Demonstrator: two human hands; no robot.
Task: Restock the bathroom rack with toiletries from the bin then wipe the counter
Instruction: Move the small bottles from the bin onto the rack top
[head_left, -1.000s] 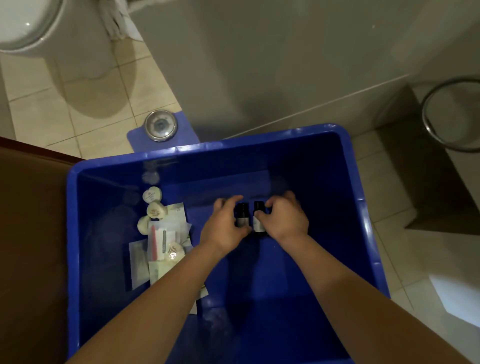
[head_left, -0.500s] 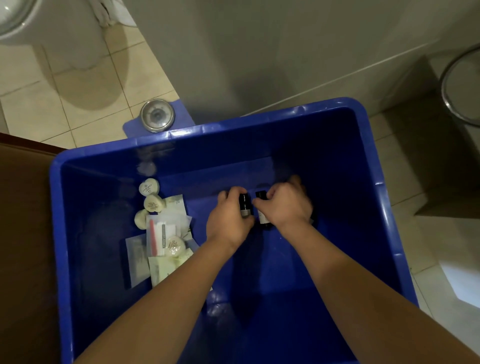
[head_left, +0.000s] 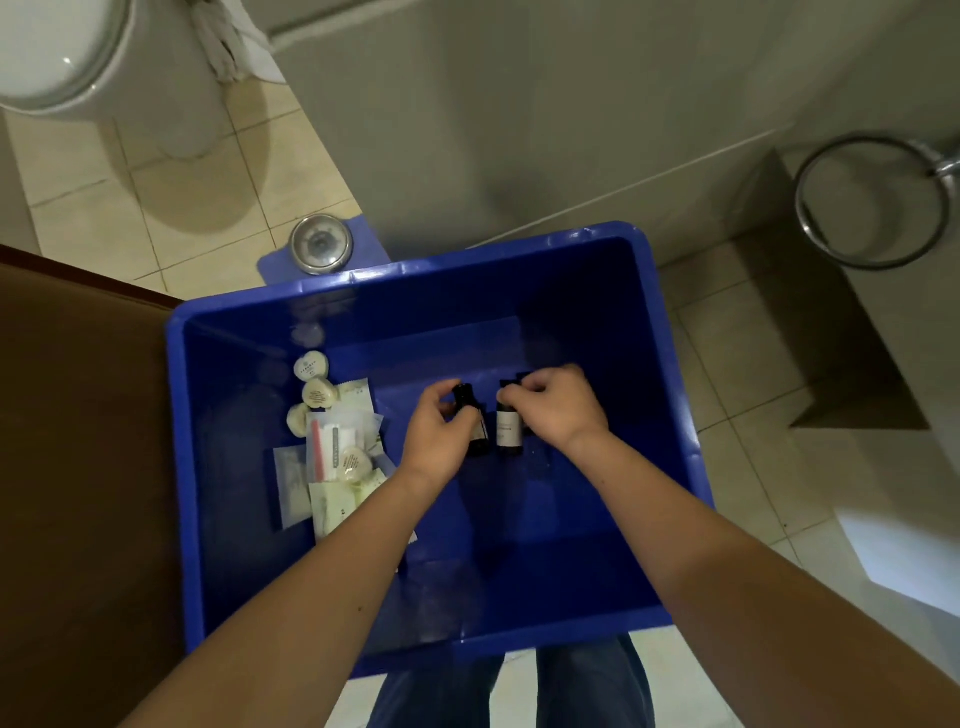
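Early stage: left bottle is gripped by left hand, right bottle pinched by right hand, both inside bin. Soaps remain unpicked; rack unseen, wiping judged undone.

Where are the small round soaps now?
Head view: the round soaps lie in the blue bin by its left wall, left of the left hand.

Both forearms are bare, uncovered from the wrists all the way back. The left hand and the right hand are bare as well. Lower down, dark blue trousers, denim by the look of it, and the cloth falls in soft lengthwise creases on each leg.
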